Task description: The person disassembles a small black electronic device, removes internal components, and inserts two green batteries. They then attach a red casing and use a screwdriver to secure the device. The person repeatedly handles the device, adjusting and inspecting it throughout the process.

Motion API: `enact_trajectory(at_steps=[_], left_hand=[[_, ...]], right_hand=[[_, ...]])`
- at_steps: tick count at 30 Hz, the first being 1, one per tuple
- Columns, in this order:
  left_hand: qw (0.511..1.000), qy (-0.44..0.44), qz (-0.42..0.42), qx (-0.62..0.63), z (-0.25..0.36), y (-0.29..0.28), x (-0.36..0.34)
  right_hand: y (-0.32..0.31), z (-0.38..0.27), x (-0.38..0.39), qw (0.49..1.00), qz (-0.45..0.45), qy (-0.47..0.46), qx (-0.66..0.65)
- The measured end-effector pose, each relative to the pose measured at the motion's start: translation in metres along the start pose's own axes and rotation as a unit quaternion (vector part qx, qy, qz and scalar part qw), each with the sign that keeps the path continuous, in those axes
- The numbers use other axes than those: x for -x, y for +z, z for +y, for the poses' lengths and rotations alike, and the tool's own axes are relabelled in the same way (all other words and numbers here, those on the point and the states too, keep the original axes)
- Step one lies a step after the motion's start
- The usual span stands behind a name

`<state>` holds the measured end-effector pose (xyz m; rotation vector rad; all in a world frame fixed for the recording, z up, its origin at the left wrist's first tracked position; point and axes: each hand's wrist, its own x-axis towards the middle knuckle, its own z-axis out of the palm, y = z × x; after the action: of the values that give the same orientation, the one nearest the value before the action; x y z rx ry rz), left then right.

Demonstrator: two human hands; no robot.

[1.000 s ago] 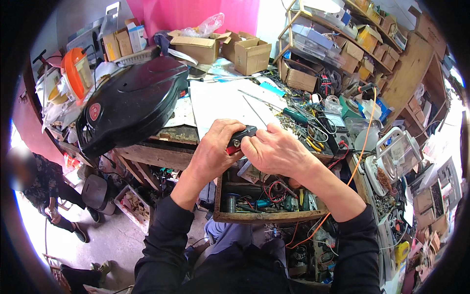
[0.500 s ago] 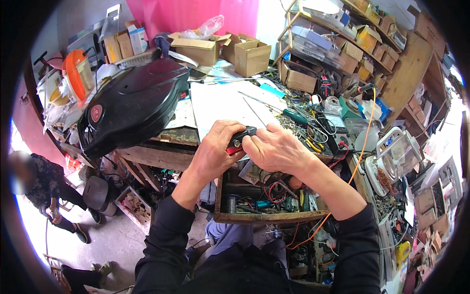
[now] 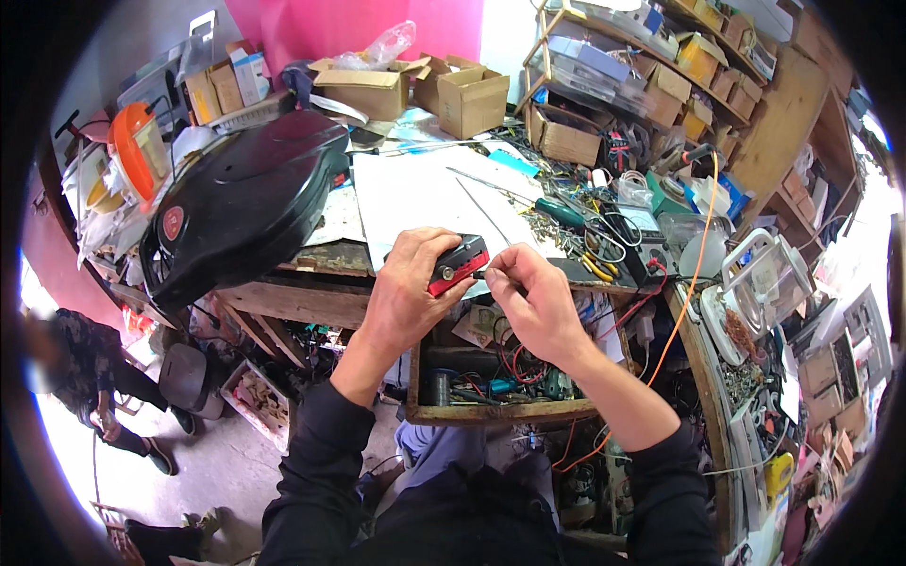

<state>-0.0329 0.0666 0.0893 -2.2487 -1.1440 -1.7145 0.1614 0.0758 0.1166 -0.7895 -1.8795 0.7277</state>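
Note:
My left hand (image 3: 404, 292) is wrapped round a small red and black boxy device (image 3: 464, 262) with a round metal part on its near face. It is held above the bench's front edge, over the open wooden drawer (image 3: 500, 413). At the device's right end, my right hand (image 3: 538, 307) is closed in a pinch. A small dark piece shows at its fingertips, too small to name. Beyond the hands lies a white sheet (image 3: 396, 193), with a long thin rod (image 3: 479, 206) across its right part.
A large black plastic housing (image 3: 250, 208) stands at the left. Tools, including a green-handled screwdriver (image 3: 559, 212), crowd the right. Cardboard boxes (image 3: 472, 102) stand behind. An orange cord (image 3: 694, 292) hangs on the right. Another person (image 3: 90, 368) is at the far left.
My right hand has drawn back to the right and turned, uncovering the device's right end. The device has tilted, showing more of its red side. The view has shifted slightly.

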Motion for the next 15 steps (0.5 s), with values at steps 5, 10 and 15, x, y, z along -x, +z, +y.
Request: enact_trajectory(at_steps=[5,10,15], left_hand=[[0.999,0.003,0.027,-0.033,0.003,0.01,0.004],[0.997,0.01,0.047,-0.052,0.003,0.014,0.008],[0.997,0.01,0.051,-0.062,0.004,0.017,0.007]], right_hand=[[0.011,0.014,0.014,0.916,0.066,0.251,-0.307],[0.02,0.013,0.014,0.858,0.102,0.295,-0.408],[0.024,0.005,0.01,0.854,0.109,0.298,-0.412]])
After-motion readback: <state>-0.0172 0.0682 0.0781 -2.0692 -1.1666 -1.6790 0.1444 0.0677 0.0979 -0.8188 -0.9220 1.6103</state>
